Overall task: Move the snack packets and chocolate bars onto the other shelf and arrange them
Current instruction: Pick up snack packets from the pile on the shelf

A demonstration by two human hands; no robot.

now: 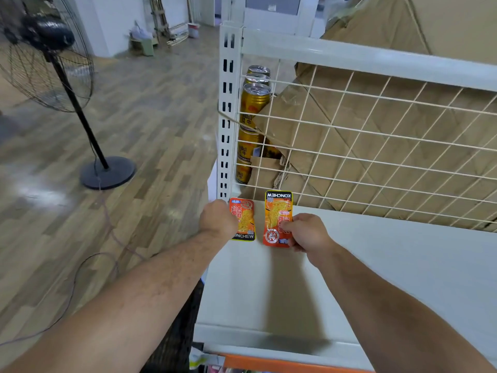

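On the white shelf (376,265): two orange snack packets lie flat near its back left corner, side by side with a narrow strip of bare shelf between them.
Left packet (245,220): black band with white lettering at the end nearer the person; it sits right at the shelf's left edge.
Right packet (277,211): turned the other way, black band at the far end, close to the wire grid.
Left hand (219,220): back of the hand up, curled down over the left packet's left edge and holding it; the fingertips are hidden under the hand.
Right hand (309,232): fingers (289,226) narrow, pinching the right packet at its near right part.
Wire grid (376,146): cream mesh standing along the back of the shelf.
Post (228,103): slotted white upright at the back left corner.
Cans (254,103): gold, stacked behind the grid beside the post.
Cardboard (430,28): flattened brown sheets behind the grid.
Fan (45,49): black pedestal fan on the wood-pattern floor (161,117), well to the left.
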